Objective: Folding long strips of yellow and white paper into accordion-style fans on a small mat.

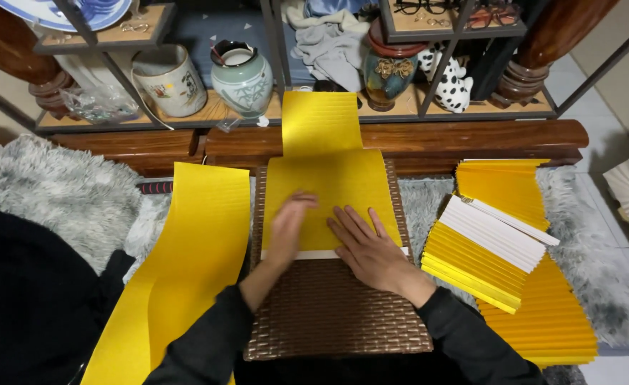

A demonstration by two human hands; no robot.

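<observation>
A grey furry rug [58, 189] covers the floor, its left part hidden under a dark garment [22, 299] that is cut off by the picture's edge. On the rug sits a brown woven mat [336, 314], the landmark here. Left of the mat a long yellow paper strip [186, 264] runs off the bottom edge. Right of the mat lies a stack of pleated yellow paper [521, 285] with one white pleated sheet [496, 232] on top; its far end is cut off near the tiled floor.

On the mat's upper half lies a yellow pleated sheet [336, 178], reaching up over a wooden ledge behind. Both hands press flat on this sheet: the left hand [289, 228] with fingers together, blurred; the right hand [368, 246] with fingers spread apart. Neither grips anything. A thin white strip [314, 254] shows at the sheet's near edge.

Behind the mat, a shelf [207, 114] holds a pale green vase [242, 78], a painted pot [168, 80] and a spotted figurine [448, 82], partly hidden by bars.
</observation>
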